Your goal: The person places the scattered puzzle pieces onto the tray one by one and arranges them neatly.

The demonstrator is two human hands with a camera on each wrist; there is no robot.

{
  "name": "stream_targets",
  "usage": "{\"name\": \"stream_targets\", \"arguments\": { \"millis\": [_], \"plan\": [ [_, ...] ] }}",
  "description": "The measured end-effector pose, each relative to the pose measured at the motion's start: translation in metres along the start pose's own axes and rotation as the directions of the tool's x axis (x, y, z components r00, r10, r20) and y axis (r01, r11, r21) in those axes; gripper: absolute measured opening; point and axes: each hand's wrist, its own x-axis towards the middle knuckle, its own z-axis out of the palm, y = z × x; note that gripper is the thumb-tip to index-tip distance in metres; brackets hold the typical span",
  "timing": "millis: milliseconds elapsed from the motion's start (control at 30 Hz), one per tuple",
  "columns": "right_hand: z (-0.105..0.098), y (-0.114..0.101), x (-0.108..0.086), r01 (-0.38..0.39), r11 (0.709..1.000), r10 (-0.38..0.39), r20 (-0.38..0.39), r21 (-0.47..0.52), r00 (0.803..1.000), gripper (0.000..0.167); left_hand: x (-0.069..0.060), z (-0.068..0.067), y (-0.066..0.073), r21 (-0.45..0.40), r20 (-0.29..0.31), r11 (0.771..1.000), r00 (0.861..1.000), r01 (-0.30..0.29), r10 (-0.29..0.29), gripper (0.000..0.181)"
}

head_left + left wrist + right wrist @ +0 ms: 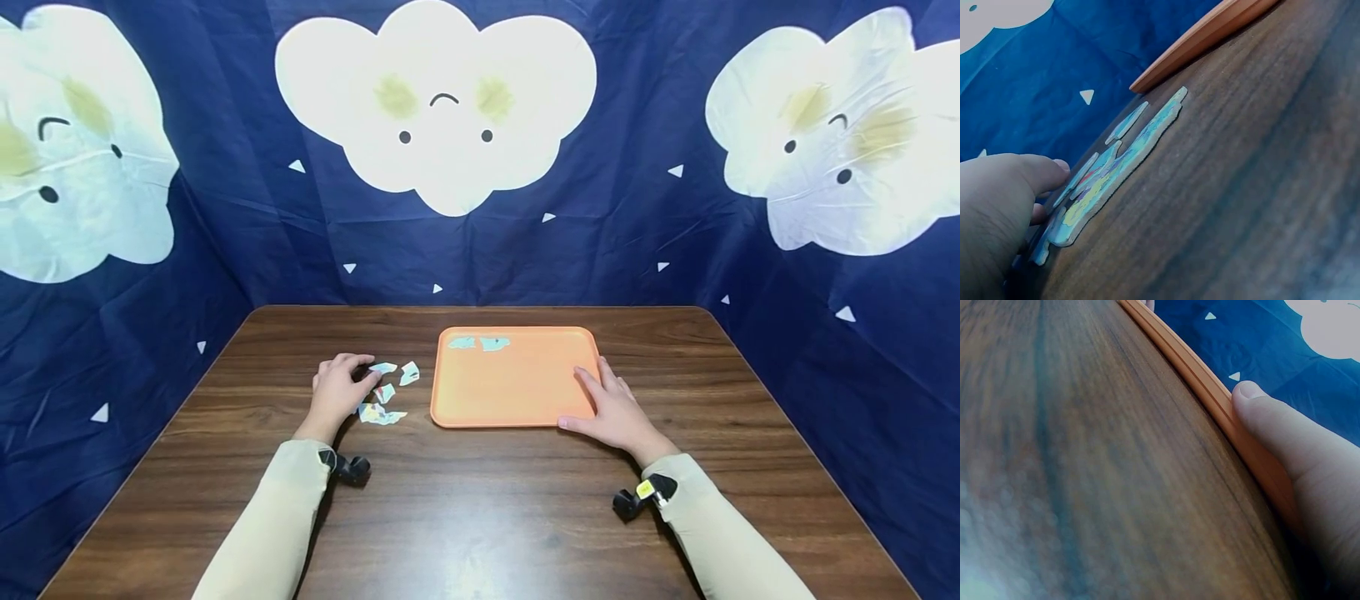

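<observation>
Several flat, irregular puzzle pieces (381, 414) with a pale blue printed picture lie on the table left of an orange tray (510, 392). Beside them is my left hand (339, 392), thumb and index finger apart next to the farthest-back piece (384, 367). The left wrist view shows the thumb close over the pieces (1116, 169); the other fingers are mostly hidden. My right hand (615, 414) rests on the tray's front right corner, fingers spread, its thumb on the front rim (1210, 394). Two pieces (494, 343) lie inside the tray at its back left.
The brown wooden table (465, 500) extends forward to a dark blue curtain (480, 258) with white cloud prints, which also hangs on both sides. Another loose piece (409, 373) lies between the left hand and the tray.
</observation>
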Motion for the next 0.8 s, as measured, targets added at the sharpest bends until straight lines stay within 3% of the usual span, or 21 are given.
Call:
{"name": "stream_targets", "arguments": {
  "millis": [600, 800],
  "plan": [
    [-0.001, 0.001, 0.001, 0.002, 1.0, -0.002, 0.007, 0.001, 1.0, 0.104, -0.008, -0.004, -0.005, -0.061, 0.003, 0.998, 1.0, -0.014, 0.014, 0.042],
    [0.0, 0.001, 0.0, -0.005, 1.0, 0.005, 0.012, 0.004, 1.0, 0.104, -0.015, -0.009, -0.01, -0.059, 0.008, 0.996, 0.998, -0.063, 0.063, 0.04]
  ]
}}
